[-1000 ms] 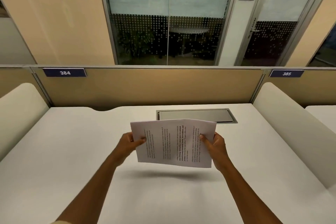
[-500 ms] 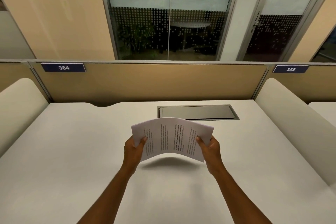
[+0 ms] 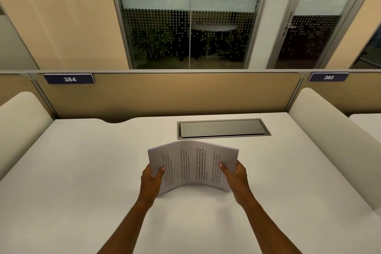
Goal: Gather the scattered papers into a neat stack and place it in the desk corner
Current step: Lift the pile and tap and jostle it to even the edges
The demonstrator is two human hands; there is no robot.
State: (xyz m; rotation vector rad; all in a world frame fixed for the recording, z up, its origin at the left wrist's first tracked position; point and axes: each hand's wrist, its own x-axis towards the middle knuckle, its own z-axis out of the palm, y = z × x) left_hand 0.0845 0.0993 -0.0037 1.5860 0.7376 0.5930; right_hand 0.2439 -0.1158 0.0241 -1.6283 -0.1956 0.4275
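Note:
A stack of printed white papers [image 3: 192, 166] stands on its near edge on the white desk [image 3: 82, 171], bowed into an arch with the text running sideways. My left hand [image 3: 151, 181] grips its left side, thumb on the front sheet. On the opposite side my right hand [image 3: 237, 177] holds the stack the same way. The bottom corners of the stack touch the desk; the middle of the lower edge arches above it.
A grey cable hatch [image 3: 223, 129] is set into the desk just behind the papers. Padded cream dividers stand at the left [image 3: 18, 126] and right [image 3: 329, 140]. A tan partition [image 3: 165, 93] with labels 384 and 385 closes the back.
Both hands have lowered the papers from mid-air down to the desk. The stack has bowed more and its bottom corners now rest on the surface.

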